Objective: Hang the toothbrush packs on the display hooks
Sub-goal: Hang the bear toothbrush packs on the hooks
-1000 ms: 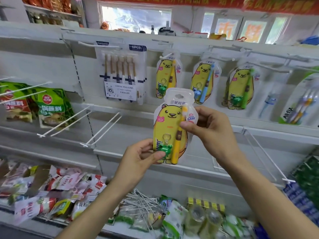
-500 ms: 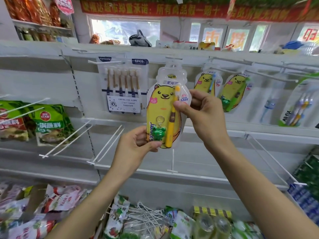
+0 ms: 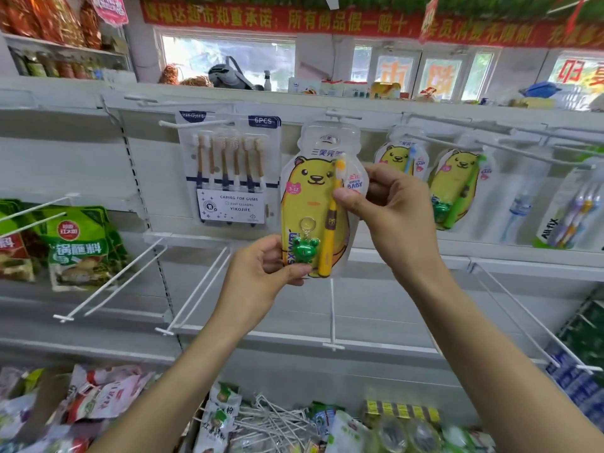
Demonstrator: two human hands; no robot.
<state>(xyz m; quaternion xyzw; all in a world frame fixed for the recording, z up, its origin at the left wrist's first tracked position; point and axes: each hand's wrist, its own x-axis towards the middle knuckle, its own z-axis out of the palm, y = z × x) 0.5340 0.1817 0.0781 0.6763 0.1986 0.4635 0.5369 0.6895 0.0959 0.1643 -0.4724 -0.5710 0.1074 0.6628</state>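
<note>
Item, far left: green seasoning pouches [image 3: 76, 246] on white pegs, untouched. Item: six-brush pack [image 3: 230, 168] hanging on its own hook at the back panel, position unchanged relative to its neighbours. Item, left of centre and near: left hand [image 3: 261, 276], fingers and thumb pinching the bottom edge of the yellow bear toothbrush pack [image 3: 315, 204], beside the green frog charm [image 3: 304, 251]. Item, centre: the pack itself, upright, now raised from mid-shelf height a second ago to the top row, its clear hang tab level with the tip of the display hook [image 3: 343, 115]; whether the hook already passes through the tab hole cannot be told, the tab being transparent and the frame soft there. Item, right of centre: right hand [image 3: 392, 210], thumb and fingers gripping the pack's right edge near the brush head, steadying it. Items, right: two hung bear packs [image 3: 400, 158] and [image 3: 456, 188] on neighbouring hooks, then further brush packs, blurred. Judgement: lifting is done; threading the tab onto the hook and sliding it back appears to be the step in hand.
</note>
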